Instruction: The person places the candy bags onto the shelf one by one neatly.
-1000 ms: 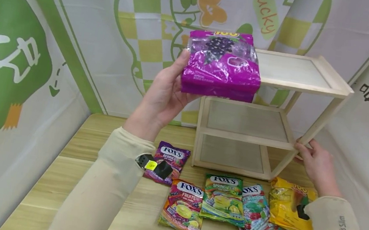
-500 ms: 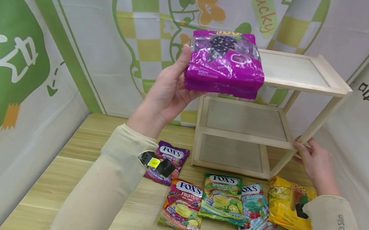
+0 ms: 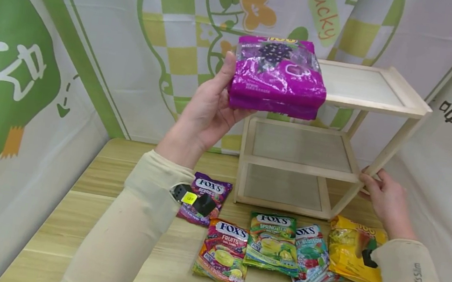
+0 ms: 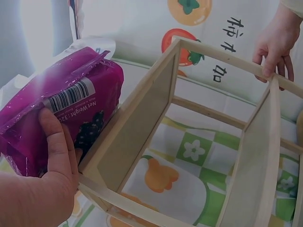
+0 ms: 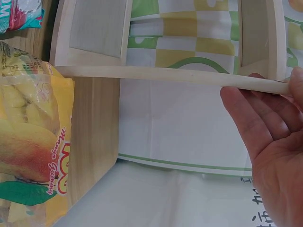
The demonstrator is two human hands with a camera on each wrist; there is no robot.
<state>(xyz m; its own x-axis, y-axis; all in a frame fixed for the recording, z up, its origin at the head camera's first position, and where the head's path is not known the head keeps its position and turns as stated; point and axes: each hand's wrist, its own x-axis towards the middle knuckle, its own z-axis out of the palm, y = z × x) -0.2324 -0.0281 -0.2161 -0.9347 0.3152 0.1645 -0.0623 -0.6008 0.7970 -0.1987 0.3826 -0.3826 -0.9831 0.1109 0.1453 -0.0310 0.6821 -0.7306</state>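
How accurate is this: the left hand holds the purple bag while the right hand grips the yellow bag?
One slip: the right hand grips a post of the wooden rack, as the right wrist view shows. The left hand does hold the purple bag.

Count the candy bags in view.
6: a glossy magenta plastic bag in the left hand; along the wooden table, left to right: dark-purple Berries, red-orange Fruits, green Spring Tea, pale-blue Blossom, yellow mango. Others may be hidden.

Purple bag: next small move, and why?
Probably settle the purple bag onto the wooden rack's top shelf: the left hand holds it near that shelf, though contact is unclear, and the right hand grips the rack, likely steadying it.
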